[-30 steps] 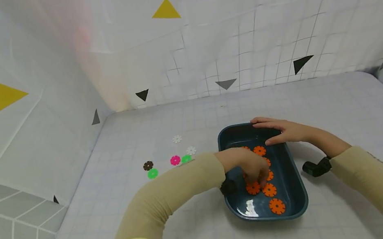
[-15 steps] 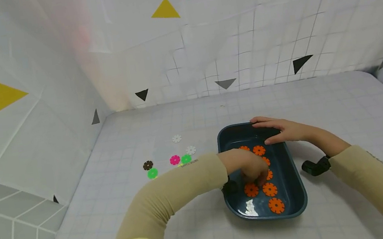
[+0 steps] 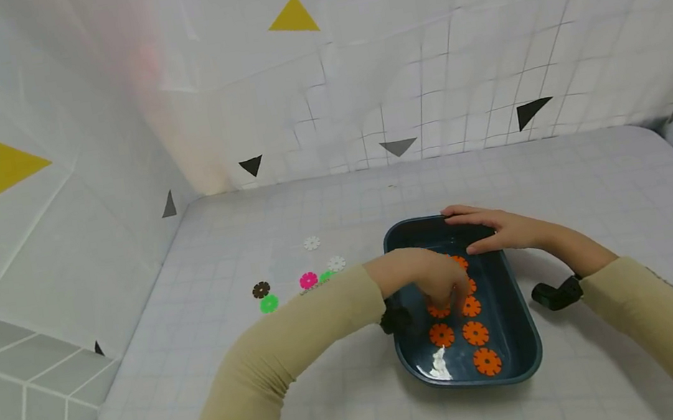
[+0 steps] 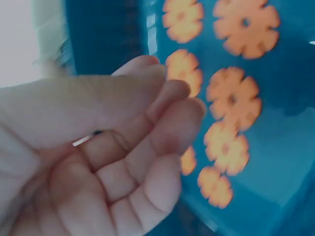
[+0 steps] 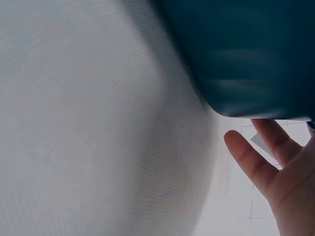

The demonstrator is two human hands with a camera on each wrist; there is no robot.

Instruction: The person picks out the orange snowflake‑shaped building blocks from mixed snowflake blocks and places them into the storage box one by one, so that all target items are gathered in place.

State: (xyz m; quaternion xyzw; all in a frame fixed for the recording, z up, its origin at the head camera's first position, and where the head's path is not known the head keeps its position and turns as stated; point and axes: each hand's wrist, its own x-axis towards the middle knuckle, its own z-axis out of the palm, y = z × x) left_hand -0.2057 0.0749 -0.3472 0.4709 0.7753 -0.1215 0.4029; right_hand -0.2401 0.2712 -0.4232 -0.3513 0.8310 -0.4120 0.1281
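Note:
My left hand (image 3: 434, 275) hovers inside a dark blue rectangular tray (image 3: 406, 359), above orange snowflake-shaped plastic discs. In the left wrist view its fingers curl in to meet the thumb, and nothing shows between them. Several orange discs (image 3: 475, 333) lie flat in two rough columns along the tray floor; the hand hides some at the far end. My right hand (image 3: 509, 229) rests at the far right corner of the tray, thumb over the rim inside. In the right wrist view two of its fingers (image 5: 251, 160) stretch out, spread, beside the tray's outer wall.
Left of the tray, loose discs lie on the white gridded table: a brown disc (image 3: 261, 290), a green disc (image 3: 268, 303), a pink disc (image 3: 309, 281) and a white disc (image 3: 312, 243), among others. My left sleeve (image 3: 308, 327) partly covers another green one. White sheeting stands behind.
My left hand has lifted from the near discs and shifted slightly farther back and left, uncovering more of the orange discs. One near disc has slid slightly left. The right hand stays still.

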